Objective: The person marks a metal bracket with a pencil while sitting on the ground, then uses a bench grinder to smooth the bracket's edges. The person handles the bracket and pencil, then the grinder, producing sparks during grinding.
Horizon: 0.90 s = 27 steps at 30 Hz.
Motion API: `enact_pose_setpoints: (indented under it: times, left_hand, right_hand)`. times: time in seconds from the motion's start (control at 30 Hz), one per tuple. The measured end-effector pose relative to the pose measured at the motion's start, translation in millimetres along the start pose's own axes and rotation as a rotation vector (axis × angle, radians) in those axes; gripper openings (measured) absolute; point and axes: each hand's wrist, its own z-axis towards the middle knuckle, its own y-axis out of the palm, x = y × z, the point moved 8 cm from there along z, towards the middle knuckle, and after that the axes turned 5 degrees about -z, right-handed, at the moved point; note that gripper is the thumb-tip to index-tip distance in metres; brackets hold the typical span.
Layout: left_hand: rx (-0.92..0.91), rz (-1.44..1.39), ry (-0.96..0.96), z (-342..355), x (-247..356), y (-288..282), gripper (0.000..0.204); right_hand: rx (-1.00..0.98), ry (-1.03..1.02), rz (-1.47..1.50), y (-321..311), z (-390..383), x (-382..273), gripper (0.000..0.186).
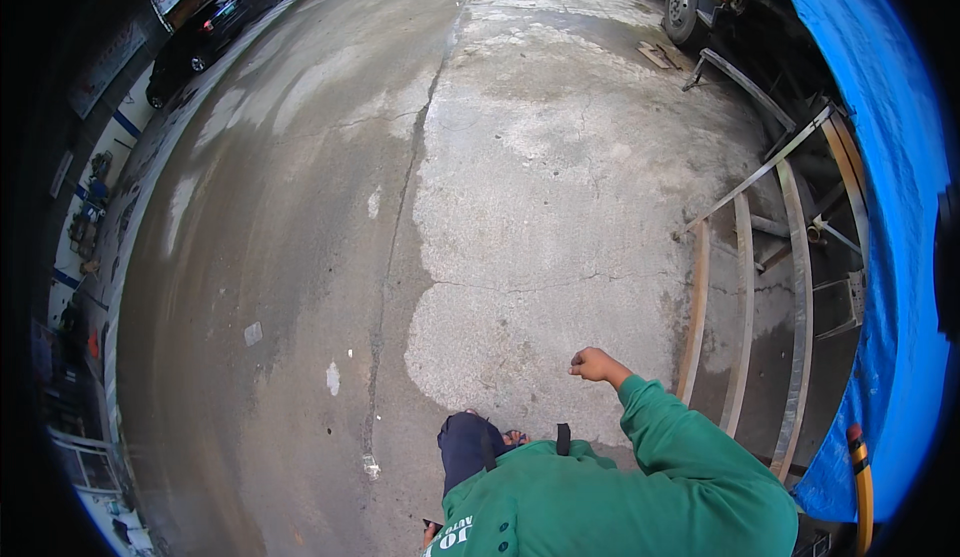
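My right hand [597, 365] hangs out in front of me over the pale concrete, at the end of a green sleeve. Its fingers are curled in, and nothing shows between them. It is nearest to a metal frame with long bars [742, 307] on the right, and does not touch it. Only a sliver of my left hand [430, 534] shows at the lower edge, low beside my green jacket. Its fingers are mostly hidden, with a small dark patch next to them that I cannot make out.
Cracked, damp concrete [300, 237] stretches ahead. A blue tarpaulin [905, 357] hangs along the right, with a yellow-and-black pole [860, 487] beside it. A truck wheel [684, 9] and wooden pieces [657, 55] are far right. A black car [195, 47] stands far left by a building.
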Motion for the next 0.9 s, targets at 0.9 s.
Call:
enact_pose_setpoints:
  times: [0.9]
  left_hand:
    - [-0.392, 0.771, 0.269, 234, 652, 1195, 0.047]
  right_hand:
    - [0.083, 0.817, 0.646, -538, 571, 79, 0.033]
